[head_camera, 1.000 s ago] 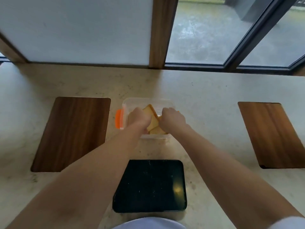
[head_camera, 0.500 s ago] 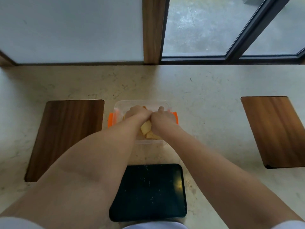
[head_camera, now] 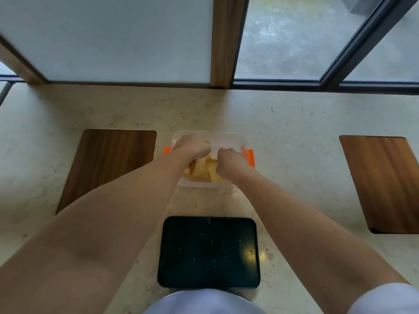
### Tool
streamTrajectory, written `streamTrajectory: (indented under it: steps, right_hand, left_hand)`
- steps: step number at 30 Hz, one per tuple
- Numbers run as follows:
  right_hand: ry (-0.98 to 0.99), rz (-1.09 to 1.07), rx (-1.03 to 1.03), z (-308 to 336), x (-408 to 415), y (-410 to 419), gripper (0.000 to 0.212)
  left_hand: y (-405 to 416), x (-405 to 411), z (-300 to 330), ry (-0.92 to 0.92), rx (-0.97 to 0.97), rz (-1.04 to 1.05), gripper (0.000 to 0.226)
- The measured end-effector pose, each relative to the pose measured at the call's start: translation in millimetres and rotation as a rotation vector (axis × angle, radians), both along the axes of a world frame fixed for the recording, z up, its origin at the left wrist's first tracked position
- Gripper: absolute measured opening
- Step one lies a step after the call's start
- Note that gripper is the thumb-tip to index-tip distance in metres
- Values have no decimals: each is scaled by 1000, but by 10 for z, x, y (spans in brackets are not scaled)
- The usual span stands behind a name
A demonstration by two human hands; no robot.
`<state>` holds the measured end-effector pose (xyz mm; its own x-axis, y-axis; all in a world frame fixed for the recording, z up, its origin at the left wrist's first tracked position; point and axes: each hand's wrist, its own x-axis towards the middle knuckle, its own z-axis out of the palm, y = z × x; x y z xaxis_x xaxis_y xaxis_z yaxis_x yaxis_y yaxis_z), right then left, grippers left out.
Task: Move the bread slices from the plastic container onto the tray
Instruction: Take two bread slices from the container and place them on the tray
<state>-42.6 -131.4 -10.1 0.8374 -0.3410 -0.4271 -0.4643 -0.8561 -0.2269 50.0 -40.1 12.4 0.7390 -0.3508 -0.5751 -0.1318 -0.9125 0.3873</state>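
Honestly, both hands are digging into the plastic container (head_camera: 235,141): left hand (head_camera: 192,148) and right hand (head_camera: 227,160) curling around bread slices (head_camera: 203,169), actual grip hidden. Lift gently; tray (head_camera: 208,251) is waiting empty.

On the desk (head_camera: 283,132) we find the plastic container (head_camera: 229,138) at the middle, with the bread slices (head_camera: 204,169) inside it and the tray (head_camera: 208,252) lying nearer to us, a strip of desk between them. Our left hand (head_camera: 192,147) and right hand (head_camera: 229,160) both reach into the container. One board (head_camera: 106,164) lies left of the container, another board (head_camera: 383,182) well off to the right, and the window (head_camera: 283,37) rises behind the desk.
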Motion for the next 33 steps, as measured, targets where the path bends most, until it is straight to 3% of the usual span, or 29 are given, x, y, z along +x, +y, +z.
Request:
streamTrajectory:
  steps: [5, 10, 12, 14, 16, 25, 29, 33]
  right_hand:
    - [-257, -250, 197, 285, -195, -143, 32]
    - [-537, -517, 497, 645, -802, -7, 12]
    - [-563, -613, 753, 686, -1079, 106, 12]
    - [-482, -748, 1106, 607, -1324, 229, 20]
    - [-395, -852, 1314, 434, -1534, 364, 28]
    - [-121, -901, 1205, -337, -1911, 858, 22]
    - [26, -884, 1129, -609, -1733, 1079, 26]
    - [140, -975, 1190, -753, -1480, 1297, 26]
  left_hand:
    - [242, -143, 335, -194, -307, -13, 17]
    - [913, -631, 563, -178, -694, 188, 14]
    - [1263, -891, 556, -110, -802, 302, 14]
    - [1575, -1130, 427, -7, -869, 410, 9]
    - [1834, -1351, 207, 64, -859, 472, 9]
    - [2604, -2038, -686, 203, -611, 641, 15]
    - [2696, -2144, -732, 200, -632, 688, 16]
    - [2782, -2156, -733, 210, -678, 781, 14]
